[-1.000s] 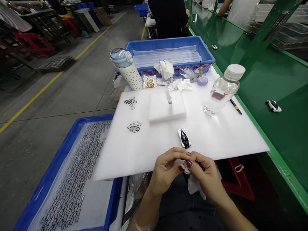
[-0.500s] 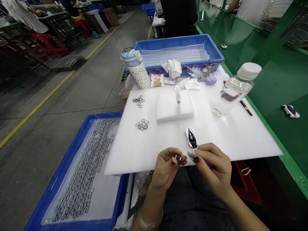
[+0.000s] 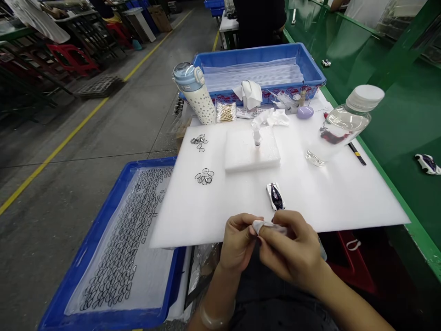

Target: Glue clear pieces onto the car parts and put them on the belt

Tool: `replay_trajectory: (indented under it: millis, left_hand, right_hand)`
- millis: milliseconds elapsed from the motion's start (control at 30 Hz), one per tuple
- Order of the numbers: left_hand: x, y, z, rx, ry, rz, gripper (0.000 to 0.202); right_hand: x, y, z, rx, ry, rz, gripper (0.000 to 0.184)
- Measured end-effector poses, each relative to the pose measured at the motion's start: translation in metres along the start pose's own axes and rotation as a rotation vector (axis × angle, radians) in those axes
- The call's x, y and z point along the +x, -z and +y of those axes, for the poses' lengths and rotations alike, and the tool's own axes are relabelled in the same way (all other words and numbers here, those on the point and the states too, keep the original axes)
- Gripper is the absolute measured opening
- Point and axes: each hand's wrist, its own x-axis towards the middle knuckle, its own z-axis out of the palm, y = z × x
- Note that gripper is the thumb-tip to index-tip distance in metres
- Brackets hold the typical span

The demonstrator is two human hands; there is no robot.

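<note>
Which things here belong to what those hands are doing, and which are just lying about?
Apparently part of the work:
white cloth, pinched in the right hand, meeting the left hand's fingertips

Seemingly just lying about:
spotted bottle
purple oval object
toy car nearest the hands

Hands partly hide the white cloth; the top edge crops a co-worker.

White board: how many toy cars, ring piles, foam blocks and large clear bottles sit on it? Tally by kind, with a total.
Toy cars: 1
Ring piles: 2
Foam blocks: 1
Large clear bottles: 1
Total: 5
</note>
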Motion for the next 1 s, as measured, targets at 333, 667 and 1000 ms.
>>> replay_trajectory:
  millis: [333, 667, 1000]
  left_hand:
    - [0.004, -0.002, 0.0, -0.03, -0.075, -0.103, 0.033]
    - [0.0, 0.003, 0.006, 0.222, -0.222, -0.109, 0.026]
    - [0.028, -0.015, -0.002, 1.271, -0.983, -0.025, 0.012]
  right_hand:
    - [0.0, 0.045, 0.027, 0.109, -0.264, 0.019, 0.024]
    - [-0.004, 0.025, 0.033, 0.231, -0.314, 0.006, 0.015]
    - [-0.009, 0.012, 0.069, 0.09, -0.583, -0.179, 0.014]
